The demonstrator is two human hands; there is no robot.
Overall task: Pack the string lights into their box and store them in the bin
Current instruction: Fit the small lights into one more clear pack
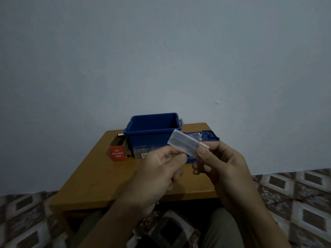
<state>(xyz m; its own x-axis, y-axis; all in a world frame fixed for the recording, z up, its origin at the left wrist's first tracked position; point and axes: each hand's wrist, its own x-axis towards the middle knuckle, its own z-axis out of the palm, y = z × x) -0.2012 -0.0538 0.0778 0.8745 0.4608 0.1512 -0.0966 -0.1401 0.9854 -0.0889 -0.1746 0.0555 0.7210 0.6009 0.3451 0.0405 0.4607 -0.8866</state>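
Your right hand (223, 167) grasps a clear plastic case (184, 143), thumb on top and fingers curled underneath. The case is held in the air in front of the blue bin (148, 138), slanting up toward the bin's near right corner. It is blurred, so you cannot tell what it contains or whether any wire trails from it. Your left hand (159, 172) is raised just in front of the bin with its fingers curled and the thumb pressed toward the forefinger at the case's lower edge. Whether it actually pinches the case or something thin cannot be told. The bin stands open and upright at the far side of the wooden table (100, 176), close to the pale wall behind it. The red box (117, 153) printed "LED Decorative Lights" lies just left of the bin, its open end turned toward the wall and its inside dark. A small clear packet (142, 151) leans against the bin's front wall. The blue lid (207, 136) lies flat on the table to the right of the bin, partly hidden behind the case and your right hand.
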